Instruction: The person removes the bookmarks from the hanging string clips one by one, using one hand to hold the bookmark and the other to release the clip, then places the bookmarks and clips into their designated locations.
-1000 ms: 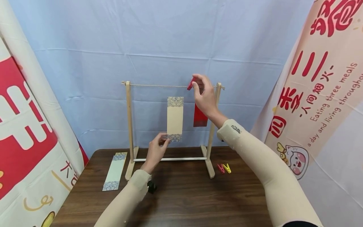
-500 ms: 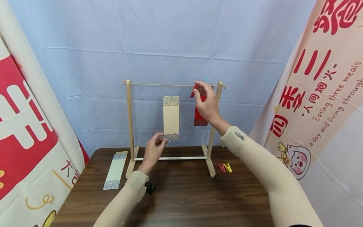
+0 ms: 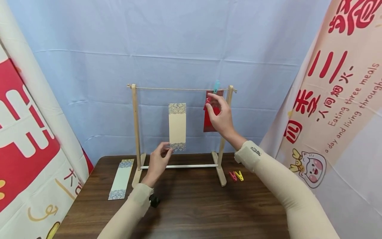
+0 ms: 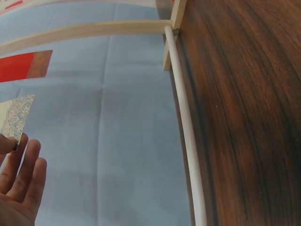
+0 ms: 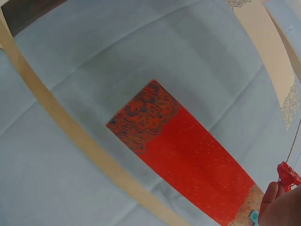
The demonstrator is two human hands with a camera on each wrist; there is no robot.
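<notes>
My left hand [image 3: 158, 162] pinches the lower left corner of a cream paper strip [image 3: 177, 127] with blue lace-patterned ends. The strip is upright, its top edge below the string [image 3: 170, 89] of a wooden rack. Between the thumb and fingers of my right hand [image 3: 223, 118] is a red clothespin [image 5: 288, 174], in front of a red paper strip [image 5: 188, 160]. That red strip hangs from the string by a teal clothespin [image 3: 216, 86]. In the left wrist view, the thumb and a finger grip the patterned end of the cream strip [image 4: 18, 115].
The wooden rack [image 3: 135, 122] stands at the back of the dark table [image 3: 209, 209], with a white bar [image 3: 191, 166] low across it. Pale green and yellow-edged strips [image 3: 120, 181] lie left of it. A pink clothespin [image 3: 232, 176] and a yellow one [image 3: 239, 175] lie to its right.
My right hand has come down and to the right from the string with the red clothespin, uncovering the teal one. My left hand has carried the cream strip slightly left and down.
</notes>
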